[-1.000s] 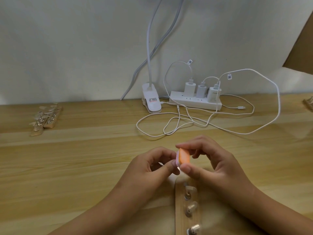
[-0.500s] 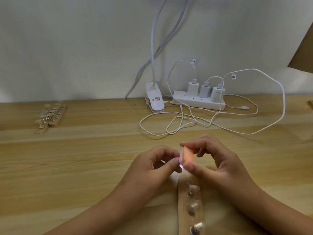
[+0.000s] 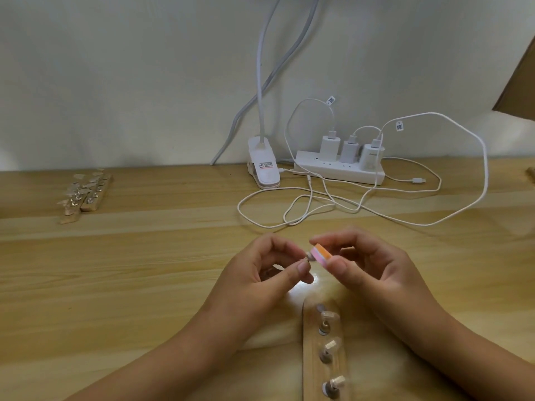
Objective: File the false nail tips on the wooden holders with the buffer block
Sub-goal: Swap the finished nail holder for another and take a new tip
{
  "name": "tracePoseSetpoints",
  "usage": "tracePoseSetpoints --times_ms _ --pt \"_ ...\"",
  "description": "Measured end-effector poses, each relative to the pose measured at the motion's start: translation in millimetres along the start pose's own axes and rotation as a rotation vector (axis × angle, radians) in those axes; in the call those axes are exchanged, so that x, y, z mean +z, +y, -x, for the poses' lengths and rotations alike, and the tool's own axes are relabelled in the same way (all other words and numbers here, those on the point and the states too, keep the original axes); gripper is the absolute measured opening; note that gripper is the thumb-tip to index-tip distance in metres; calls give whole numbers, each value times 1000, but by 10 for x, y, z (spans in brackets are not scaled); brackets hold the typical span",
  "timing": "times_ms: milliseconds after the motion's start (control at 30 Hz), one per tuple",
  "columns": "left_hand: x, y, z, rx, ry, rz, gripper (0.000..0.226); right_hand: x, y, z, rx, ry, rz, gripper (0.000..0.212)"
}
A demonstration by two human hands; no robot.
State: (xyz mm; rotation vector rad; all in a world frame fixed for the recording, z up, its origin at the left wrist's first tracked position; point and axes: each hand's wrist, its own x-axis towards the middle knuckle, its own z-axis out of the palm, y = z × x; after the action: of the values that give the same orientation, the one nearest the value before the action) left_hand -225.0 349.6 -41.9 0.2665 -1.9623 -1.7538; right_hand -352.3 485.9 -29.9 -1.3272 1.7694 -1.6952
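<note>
Glossy pale wood table (image 3: 144, 270); matt white plastic power strip (image 3: 338, 169)

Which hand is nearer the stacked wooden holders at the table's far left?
Left. The left hand, pinching a nail tip, lies right of the stacked holders; the right hand, gripping the buffer block, lies further right, beyond it.

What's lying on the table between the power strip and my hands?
In the head view, only loose loops of white charger cable lie there, on the otherwise bare wooden table.

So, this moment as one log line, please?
left hand: pinches nail tip | right hand: holds buffer block against it | wooden holder: on table
</note>
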Motion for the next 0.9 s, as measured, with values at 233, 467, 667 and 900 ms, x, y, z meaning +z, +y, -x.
tracePoseSetpoints --times_ms 233,467,667,900 --pt "0 -34 20 37 -3 -94 8 -21 21 0 -32 10 46 31" --pt "-20 -45 -2 -7 -2 -58 9 -11 72 -27 39 35 88 38" --pt "-8 -41 -5 7 16 -45 17 9 61 6 -43 -28 116 37" --pt "-14 -61 14 34 63 -110 16 14 69 21 -25 -4 128 38"
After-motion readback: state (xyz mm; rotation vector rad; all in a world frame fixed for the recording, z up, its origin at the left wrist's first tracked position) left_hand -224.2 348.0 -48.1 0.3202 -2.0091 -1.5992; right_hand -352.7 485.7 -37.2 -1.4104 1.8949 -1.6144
